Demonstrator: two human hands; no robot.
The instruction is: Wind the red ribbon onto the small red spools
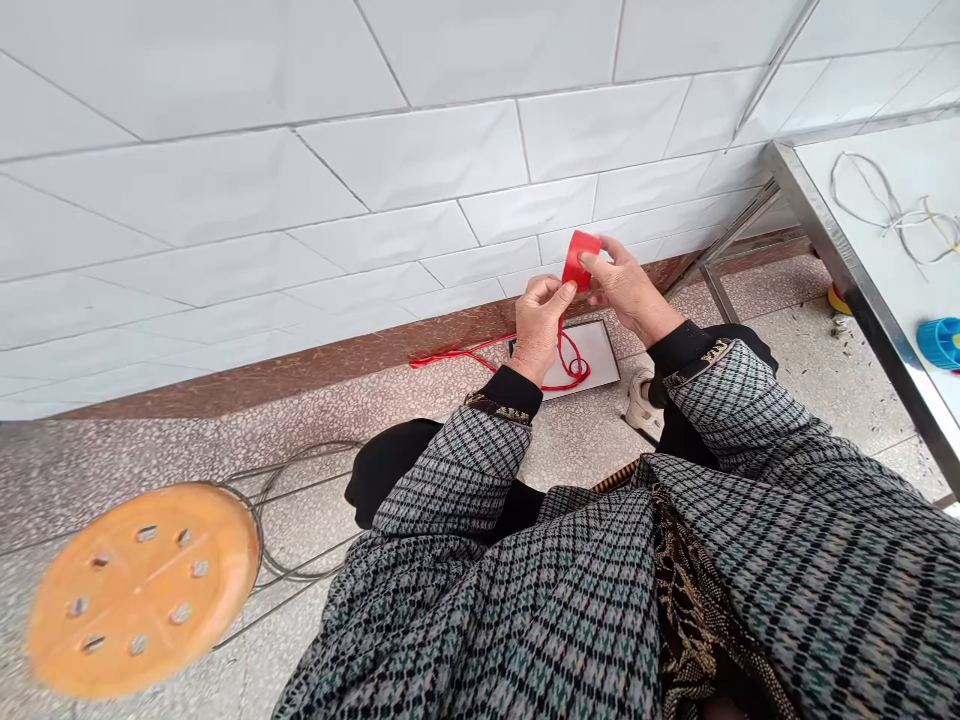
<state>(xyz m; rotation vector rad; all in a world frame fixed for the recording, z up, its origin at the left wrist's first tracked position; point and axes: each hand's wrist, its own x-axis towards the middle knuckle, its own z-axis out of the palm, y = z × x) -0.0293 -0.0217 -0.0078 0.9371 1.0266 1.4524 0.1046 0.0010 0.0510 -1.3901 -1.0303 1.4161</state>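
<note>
In front of the wall, my right hand (624, 290) grips a roll of red tape (580, 258), its thumb pressed on the roll's side. My left hand (541, 325) is closed just left of the roll, thumb and fingers pinched on a red cord (576, 372). The cord hangs below that hand in a loop, and a length of it runs out to the left. Fingers cover the spot where cord and tape come together, so I cannot tell whether they are joined. Below the hands, a white board with a dark edge (600, 352) lies on the floor.
An orange round stool (142, 590) with metal legs lies tipped over at the lower left. At right stands a metal-edged table (832, 225) bearing pale wires (892, 215) and a blue round object (939, 342). The white tiled wall (420, 165) rises close in front.
</note>
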